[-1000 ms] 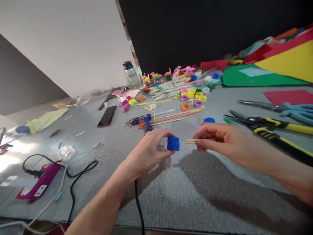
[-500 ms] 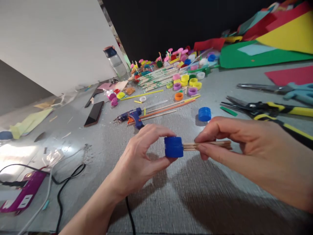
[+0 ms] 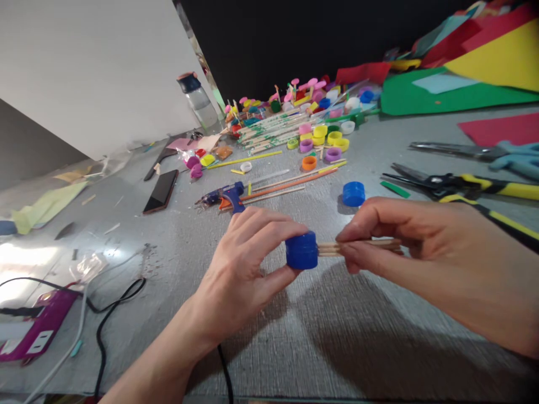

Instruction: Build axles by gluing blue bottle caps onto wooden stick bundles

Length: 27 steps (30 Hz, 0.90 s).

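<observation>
Left hand [image 3: 248, 264]: is gripping the blue cap piece between thumb below and fingers above; the digits are standing apart by the width of the piece only.
Blue cap piece [image 3: 301, 250]: is being held on its side above the table [image 3: 261, 359], between the two hands, a seam line showing around its wall.
Right hand [image 3: 433, 247]: is pinching a small bundle of thin wooden sticks, thumb and fingertips nearly together with the sticks between them.
Wooden sticks [image 3: 328, 249]: are lying roughly level, near ends meeting the right-hand end of the blue cap piece; whether they are entering or merely touching, cannot be determined. Their other ends are reaching back under the right hand's curled fingers.
Second blue cap [image 3: 353, 194]: is resting on the table, just beyond the right hand's fingertips.
Glue gun [image 3: 232, 197]: is lying just beyond the left hand, long thin sticks extending to its right.
Orange ring [image 3: 309, 163]: is sitting farther back, near purple and yellow rings.
Phone [image 3: 160, 192]: is lying flat, left of the glue gun.
Black-and-yellow tool [image 3: 499, 188]: is lying beyond the right hand, its jaws pointing left.
Blue-handled scissors [image 3: 463, 151]: are lying just behind that tool.
Green scrap [image 3: 394, 189]: is lying between the second blue cap and the tool.
</observation>
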{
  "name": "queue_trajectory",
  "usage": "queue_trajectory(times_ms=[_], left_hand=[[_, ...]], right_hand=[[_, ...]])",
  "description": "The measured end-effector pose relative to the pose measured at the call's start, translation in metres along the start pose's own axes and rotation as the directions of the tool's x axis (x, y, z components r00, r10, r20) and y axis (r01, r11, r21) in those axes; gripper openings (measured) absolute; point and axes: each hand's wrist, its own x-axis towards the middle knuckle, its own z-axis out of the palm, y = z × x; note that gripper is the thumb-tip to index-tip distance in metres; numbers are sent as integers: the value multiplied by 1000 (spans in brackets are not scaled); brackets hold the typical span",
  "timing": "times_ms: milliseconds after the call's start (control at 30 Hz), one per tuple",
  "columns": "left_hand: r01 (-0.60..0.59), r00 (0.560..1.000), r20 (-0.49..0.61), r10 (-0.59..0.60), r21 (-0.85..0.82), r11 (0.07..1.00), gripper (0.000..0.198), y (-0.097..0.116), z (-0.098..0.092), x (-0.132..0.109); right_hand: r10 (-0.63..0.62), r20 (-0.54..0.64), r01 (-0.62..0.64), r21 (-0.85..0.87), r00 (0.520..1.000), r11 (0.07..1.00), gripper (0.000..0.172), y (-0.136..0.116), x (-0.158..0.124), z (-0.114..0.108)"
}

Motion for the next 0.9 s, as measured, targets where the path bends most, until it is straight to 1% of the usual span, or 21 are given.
queue_trajectory(times_ms=[133,333,667,800,900], left_hand=[[2,1000,-9,-1,24,1000,32,1,0,-1],[-4,1000,-12,5,41,999,32,2,1,-3],[8,1000,-3,-8,49,999,29,1,2,-2],[8,1000,-5,-8,42,999,28,0,4,-2],[12,1000,-23,-12,34,999,28,-1,5,-3]], right_hand=[[19,10,-20,41,1000,999,20,2,2,0],[82,41,-86,111,996,990,27,6,4,0],[136,79,-149,193,988,970,23,7,5,1],[126,77,-140,235,989,962,27,5,7,3],[123,54,-132,227,991,965,24,5,7,5]])
